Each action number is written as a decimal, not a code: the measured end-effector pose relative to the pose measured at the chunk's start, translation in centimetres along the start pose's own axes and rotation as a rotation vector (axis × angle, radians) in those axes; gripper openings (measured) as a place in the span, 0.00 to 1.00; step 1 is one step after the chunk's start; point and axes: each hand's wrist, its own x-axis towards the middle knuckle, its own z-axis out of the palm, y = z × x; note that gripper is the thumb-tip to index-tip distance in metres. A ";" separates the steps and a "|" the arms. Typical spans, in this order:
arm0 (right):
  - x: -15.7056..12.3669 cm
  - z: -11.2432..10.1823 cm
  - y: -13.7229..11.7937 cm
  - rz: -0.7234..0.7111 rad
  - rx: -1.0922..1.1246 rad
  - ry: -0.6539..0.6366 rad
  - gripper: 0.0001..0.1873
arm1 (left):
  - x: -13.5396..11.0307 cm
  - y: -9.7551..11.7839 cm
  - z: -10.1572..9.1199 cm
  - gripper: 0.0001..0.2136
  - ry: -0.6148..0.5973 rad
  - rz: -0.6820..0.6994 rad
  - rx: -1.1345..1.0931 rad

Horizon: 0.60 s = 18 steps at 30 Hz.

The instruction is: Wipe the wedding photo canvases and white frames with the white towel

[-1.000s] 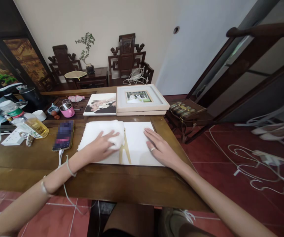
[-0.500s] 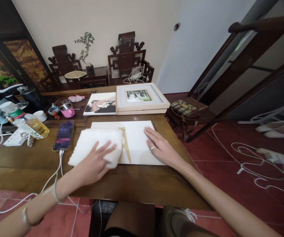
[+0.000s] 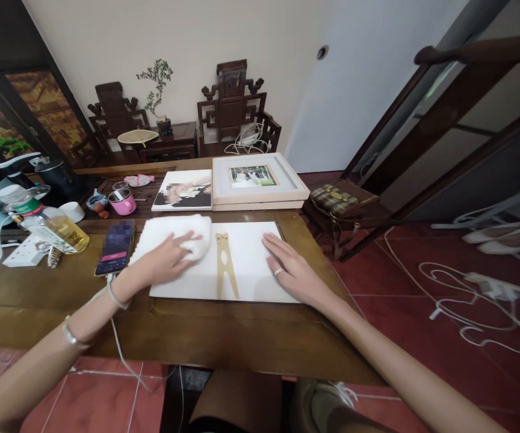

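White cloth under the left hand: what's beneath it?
The white cloth lies over the far left part of the white panel and reaches past its left edge over the wooden table. Whatever the cloth covers there, including the panel's far left corner, cannot be seen.

Left hand (image 3: 167,258) on white towel (image 3: 163,231), right hand (image 3: 289,267) on white panel (image 3: 253,255)

The left hand lies with fingers parted over the towel, which covers the panel's upper left corner. The right hand, wearing a ring (image 3: 278,271), rests flat at the panel's right edge. Between them lies a tan fork-legged strut (image 3: 219,264). Farther back on the worktop (image 3: 242,337) is a framed photograph (image 3: 253,176); a smartphone (image 3: 115,249) lies left.
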 end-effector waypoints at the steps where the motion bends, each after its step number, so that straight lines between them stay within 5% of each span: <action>1: 0.0 0.0 0.0 0.000 -0.002 0.002 0.27 | 0.7 -1.0 -0.1 0.20 0.011 -0.016 -0.014; 4: 0.0 0.1 0.1 -0.002 -0.007 0.005 0.27 | 1.9 -3.0 -0.3 0.21 0.047 -0.049 -0.043; 8: 0.0 0.2 0.2 -0.009 -0.005 0.007 0.27 | 0.8 -2.5 0.1 0.20 0.091 -0.036 -0.052; 18: 0.1 -0.1 -0.2 0.015 -0.016 -0.019 0.28 | -8.8 6.4 1.4 0.14 0.031 0.081 -0.075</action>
